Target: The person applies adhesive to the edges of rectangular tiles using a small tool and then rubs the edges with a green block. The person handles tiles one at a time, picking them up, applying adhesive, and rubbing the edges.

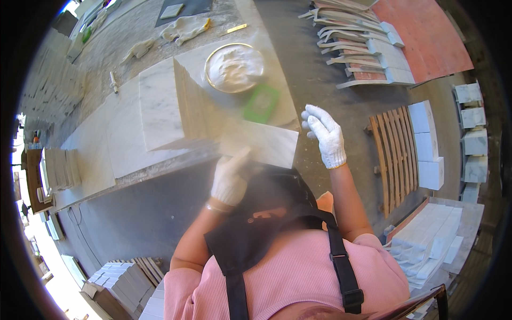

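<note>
Workpiece position: the white tile [274, 146] is at the front right corner of the work surface [226, 13], tilted in view, with its near side appearing to project past the front edge. Haze over the middle of the view prevents confirming whether it rests on the surface.

Grip: the left hand [228, 181] is at the tile's near left end. Its fingertips are blurred; how far they close, and whether they clamp or only steady the tile, cannot be told. The right hand [326, 137] is beyond the right edge of the surface, clear of the tile, fingers loosely spread and holding nothing visible.

Procedure: the step in hand is judged to be handling a single tile.

1. Support the overhanging side before shifting the tile; the left hand alone may let it tip.
2. Bring the right hand to the free right end and hold by the edges, keeping the face untouched.
3. Keep the tile's corners away from the stack of tiles [165, 109] to its left; contact could chip either.
4. Avoid catching the green pad [261, 104] or the bowl [206, 68] behind it.
</note>
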The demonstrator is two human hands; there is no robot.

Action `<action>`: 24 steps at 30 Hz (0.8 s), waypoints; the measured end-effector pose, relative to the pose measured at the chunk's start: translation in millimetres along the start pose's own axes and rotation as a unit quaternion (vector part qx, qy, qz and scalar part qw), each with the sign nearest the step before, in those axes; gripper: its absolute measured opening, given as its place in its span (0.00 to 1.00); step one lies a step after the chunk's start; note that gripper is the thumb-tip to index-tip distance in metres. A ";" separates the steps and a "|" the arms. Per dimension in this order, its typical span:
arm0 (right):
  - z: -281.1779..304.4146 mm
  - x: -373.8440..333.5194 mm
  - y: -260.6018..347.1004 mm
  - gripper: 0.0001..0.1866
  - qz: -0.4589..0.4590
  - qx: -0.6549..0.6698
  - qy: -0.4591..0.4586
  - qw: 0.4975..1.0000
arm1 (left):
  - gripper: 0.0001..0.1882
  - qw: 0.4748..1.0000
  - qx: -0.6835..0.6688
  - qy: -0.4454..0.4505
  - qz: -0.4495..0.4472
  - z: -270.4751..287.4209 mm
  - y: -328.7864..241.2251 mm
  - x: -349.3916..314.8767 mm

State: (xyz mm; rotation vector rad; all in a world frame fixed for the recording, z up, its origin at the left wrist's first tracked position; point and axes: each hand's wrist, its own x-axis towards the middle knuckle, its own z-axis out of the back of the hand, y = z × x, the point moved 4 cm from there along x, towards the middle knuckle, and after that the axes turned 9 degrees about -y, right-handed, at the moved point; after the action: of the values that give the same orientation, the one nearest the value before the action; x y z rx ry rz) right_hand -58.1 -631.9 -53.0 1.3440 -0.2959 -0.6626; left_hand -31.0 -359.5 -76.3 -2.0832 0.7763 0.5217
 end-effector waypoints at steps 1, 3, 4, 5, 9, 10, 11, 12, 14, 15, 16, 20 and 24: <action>-4.3 7.4 3.4 0.20 0.088 -0.045 0.000 0.995 | 0.11 1.000 -0.015 -0.004 0.000 1.5 -1.4 -0.3; -14.8 15.6 8.5 0.21 0.222 -0.155 -0.023 0.962 | 0.11 1.000 -0.019 0.005 -0.007 2.3 -4.1 -1.3; -21.0 16.1 10.7 0.22 0.276 -0.194 -0.021 0.941 | 0.11 1.000 -0.018 -0.008 -0.001 3.7 -4.4 -1.7; -27.9 15.9 11.6 0.23 0.311 -0.240 -0.024 0.919 | 0.11 1.000 -0.017 0.009 -0.014 2.8 -6.0 -2.9; -51.5 17.3 10.3 0.27 0.353 -0.310 0.014 0.882 | 0.11 0.999 -0.039 0.012 0.001 2.8 -6.2 -6.0; -55.9 17.0 10.7 0.28 0.379 -0.317 0.020 0.869 | 0.13 0.998 -0.052 0.014 0.011 2.4 -6.1 -6.3; -60.9 19.5 9.3 0.29 0.378 -0.323 0.034 0.867 | 0.14 0.998 -0.054 0.016 0.013 2.0 -6.5 -6.8; -65.2 21.2 8.0 0.29 0.379 -0.322 0.046 0.866 | 0.14 0.998 -0.056 0.018 0.014 1.4 -6.8 -7.3; -73.8 23.6 6.1 0.29 0.387 -0.309 0.064 0.867 | 0.15 0.998 -0.059 0.019 0.014 0.4 -7.7 -7.9; -77.4 24.2 5.7 0.29 0.392 -0.316 0.062 0.861 | 0.15 0.998 -0.059 0.017 0.013 0.1 -7.8 -8.1; -81.2 24.5 5.5 0.29 0.398 -0.323 0.060 0.856 | 0.15 0.998 -0.060 0.015 0.011 0.2 -7.7 -8.0; -89.4 26.6 6.8 0.29 0.418 -0.417 0.068 0.804 | 0.15 0.999 -0.050 0.016 0.015 6.5 -3.7 -3.6; -89.7 25.8 14.7 0.22 0.449 -0.360 0.052 0.816 | 0.15 0.998 -0.046 0.037 0.013 17.1 -1.1 6.9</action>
State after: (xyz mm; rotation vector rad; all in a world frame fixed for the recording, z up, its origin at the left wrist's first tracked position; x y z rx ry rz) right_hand 16.3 -574.5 -63.4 0.3905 -0.4818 0.1275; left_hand -26.8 -347.3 -89.5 -2.1898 0.8363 0.5049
